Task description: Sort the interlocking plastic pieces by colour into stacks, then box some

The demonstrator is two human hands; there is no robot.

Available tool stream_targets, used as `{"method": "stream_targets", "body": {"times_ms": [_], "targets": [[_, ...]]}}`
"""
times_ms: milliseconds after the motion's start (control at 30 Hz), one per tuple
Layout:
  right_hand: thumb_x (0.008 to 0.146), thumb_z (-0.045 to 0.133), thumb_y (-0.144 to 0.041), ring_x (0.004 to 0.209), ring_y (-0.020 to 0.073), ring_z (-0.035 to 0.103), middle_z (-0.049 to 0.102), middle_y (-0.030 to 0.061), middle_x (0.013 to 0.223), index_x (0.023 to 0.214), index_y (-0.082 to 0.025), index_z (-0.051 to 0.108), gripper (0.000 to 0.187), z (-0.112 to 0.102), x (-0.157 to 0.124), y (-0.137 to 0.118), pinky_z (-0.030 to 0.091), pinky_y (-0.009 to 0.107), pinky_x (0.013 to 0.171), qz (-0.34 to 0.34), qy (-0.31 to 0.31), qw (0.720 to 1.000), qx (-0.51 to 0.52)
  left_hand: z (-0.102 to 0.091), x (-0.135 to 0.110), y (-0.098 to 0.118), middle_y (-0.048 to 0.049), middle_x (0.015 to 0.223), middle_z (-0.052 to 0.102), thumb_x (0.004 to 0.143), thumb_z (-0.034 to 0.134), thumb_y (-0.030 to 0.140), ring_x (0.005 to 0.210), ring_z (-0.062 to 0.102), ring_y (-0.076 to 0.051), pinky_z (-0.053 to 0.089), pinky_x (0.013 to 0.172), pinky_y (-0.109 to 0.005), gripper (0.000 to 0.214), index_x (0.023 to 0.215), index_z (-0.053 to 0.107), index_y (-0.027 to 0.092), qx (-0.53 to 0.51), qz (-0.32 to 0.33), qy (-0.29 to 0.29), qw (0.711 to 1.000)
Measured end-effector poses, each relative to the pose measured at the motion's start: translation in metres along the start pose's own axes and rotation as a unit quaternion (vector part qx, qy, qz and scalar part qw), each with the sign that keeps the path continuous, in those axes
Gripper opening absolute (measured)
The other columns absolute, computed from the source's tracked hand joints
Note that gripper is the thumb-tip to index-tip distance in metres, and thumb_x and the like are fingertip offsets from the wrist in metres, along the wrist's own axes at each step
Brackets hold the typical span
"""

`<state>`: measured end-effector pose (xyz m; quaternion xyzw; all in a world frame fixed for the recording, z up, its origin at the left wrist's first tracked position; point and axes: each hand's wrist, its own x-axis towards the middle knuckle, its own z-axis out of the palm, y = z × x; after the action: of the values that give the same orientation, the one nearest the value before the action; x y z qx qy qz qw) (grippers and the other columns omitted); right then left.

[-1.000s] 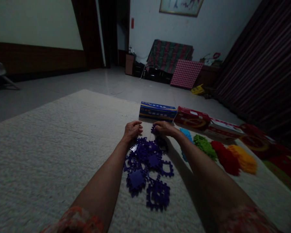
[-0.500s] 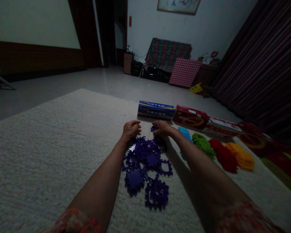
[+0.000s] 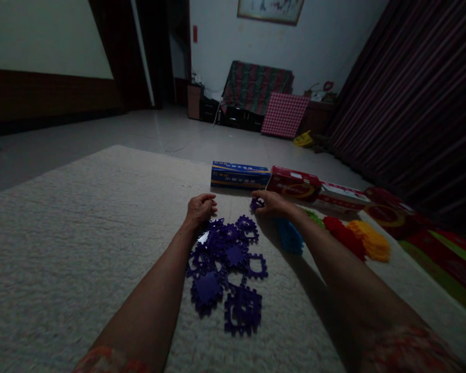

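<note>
The small purple piece (image 3: 255,204) sits just beyond the far end of the purple spread (image 3: 227,269), pinched between thumb and fingertips of the right hand (image 3: 274,204). It is too small and dim to tell which way it faces. The left hand (image 3: 199,208) rests curled at the spread's far left edge, and I cannot tell whether it grips anything. The spread lies flat on the pale rug (image 3: 81,233), its long axis running from the hands back toward the person. Its toothed squares overlap loosely. As I judge it, few are joined and most of the purple work remains. To the right, 4 heaps lie in a row: blue (image 3: 289,237), green (image 3: 314,216), red (image 3: 344,233) and yellow (image 3: 370,241). Beyond lie a blue box (image 3: 238,175) and a red box (image 3: 293,184).
</note>
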<state>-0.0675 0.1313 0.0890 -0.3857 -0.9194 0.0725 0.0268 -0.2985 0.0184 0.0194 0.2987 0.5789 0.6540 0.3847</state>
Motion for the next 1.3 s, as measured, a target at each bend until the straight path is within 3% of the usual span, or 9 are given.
{"method": "stream_targets", "body": {"times_ms": [267, 400, 600, 733, 933, 1000, 1133, 1300], "targets": [[0.078, 0.072, -0.016, 0.133, 0.0327, 0.053, 0.059, 0.014, 0.143, 0.136, -0.021, 0.058, 0.06, 0.007, -0.005, -0.002, 0.039, 0.049, 0.109, 0.015, 0.007, 0.999, -0.029, 0.0, 0.0, 0.0, -0.0007, 0.07, 0.064, 0.072, 0.06, 0.012, 0.052, 0.06, -0.011, 0.053, 0.05, -0.024, 0.022, 0.093, 0.07, 0.013, 0.01, -0.004, 0.003, 1.0], [0.082, 0.07, -0.017, 0.121, 0.0285, 0.06, 0.063, 0.0138, 0.133, 0.13, -0.018, 0.063, 0.049, -0.002, -0.028, -0.02, 0.045, 0.041, 0.102, -0.036, 0.056, 0.998, 0.004, -0.001, 0.001, -0.001, -0.0008, 0.07, 0.064, 0.073, 0.057, 0.009, 0.052, 0.06, -0.01, 0.053, 0.049, -0.023, 0.023, 0.093, 0.07, 0.013, 0.015, -0.001, 0.0, 1.0], [0.07, 0.077, -0.01, 0.107, 0.0246, 0.064, 0.067, 0.0078, 0.117, 0.116, -0.025, 0.069, 0.048, 0.014, -0.066, -0.056, 0.051, 0.034, 0.093, -0.107, -0.023, 0.994, 0.029, 0.0, 0.0, -0.001, -0.0009, 0.07, 0.064, 0.075, 0.056, 0.008, 0.052, 0.06, -0.01, 0.053, 0.049, -0.023, 0.023, 0.092, 0.069, 0.013, 0.019, -0.003, 0.003, 1.0], [0.077, 0.07, -0.008, 0.104, 0.0231, 0.064, 0.068, 0.0088, 0.113, 0.112, -0.022, 0.069, 0.038, 0.027, -0.07, -0.062, 0.051, 0.033, 0.088, -0.097, -0.024, 0.995, 0.02, -0.001, 0.001, -0.002, -0.0015, 0.071, 0.065, 0.074, 0.058, 0.009, 0.053, 0.061, -0.01, 0.053, 0.051, -0.023, 0.023, 0.093, 0.07, 0.013, 0.027, 0.004, 0.002, 1.0], [0.088, 0.056, -0.008, 0.097, 0.0222, 0.066, 0.073, 0.0098, 0.106, 0.105, -0.019, 0.071, 0.026, 0.013, -0.066, -0.068, 0.047, 0.029, 0.08, -0.067, -0.056, 0.996, 0.026, -0.001, 0.003, -0.005, -0.0011, 0.069, 0.064, 0.072, 0.057, 0.011, 0.051, 0.06, -0.01, 0.052, 0.05, -0.023, 0.025, 0.093, 0.07, 0.012, 0.025, 0.016, 0.0, 1.0], [0.09, 0.051, -0.008, 0.095, 0.0222, 0.067, 0.074, 0.0098, 0.103, 0.11, -0.019, 0.07, 0.029, 0.011, -0.064, -0.07, 0.045, 0.029, 0.079, -0.057, -0.039, 0.997, 0.039, -0.001, 0.004, -0.006, -0.0011, 0.069, 0.064, 0.072, 0.058, 0.011, 0.051, 0.06, -0.01, 0.053, 0.05, -0.024, 0.024, 0.093, 0.07, 0.012, 0.024, 0.014, 0.0, 1.0], [0.091, 0.053, -0.011, 0.097, 0.0219, 0.067, 0.074, 0.01, 0.103, 0.139, -0.016, 0.054, 0.048, 0.017, -0.059, -0.067, 0.046, 0.03, 0.083, -0.041, -0.025, 0.995, 0.082, -0.002, 0.005, -0.008, -0.0016, 0.07, 0.065, 0.071, 0.058, 0.012, 0.052, 0.061, -0.01, 0.053, 0.05, -0.023, 0.026, 0.094, 0.07, 0.012, 0.024, 0.028, -0.006, 0.999], [0.087, 0.059, -0.011, 0.107, 0.0236, 0.064, 0.066, 0.0164, 0.125, 0.142, -0.014, 0.049, 0.056, 0.023, -0.056, -0.059, 0.048, 0.035, 0.091, -0.021, 0.008, 0.996, 0.089, -0.002, 0.004, -0.007, -0.0019, 0.07, 0.065, 0.071, 0.059, 0.013, 0.053, 0.061, -0.011, 0.053, 0.051, -0.024, 0.026, 0.094, 0.071, 0.012, 0.027, 0.025, -0.002, 0.999]]}}
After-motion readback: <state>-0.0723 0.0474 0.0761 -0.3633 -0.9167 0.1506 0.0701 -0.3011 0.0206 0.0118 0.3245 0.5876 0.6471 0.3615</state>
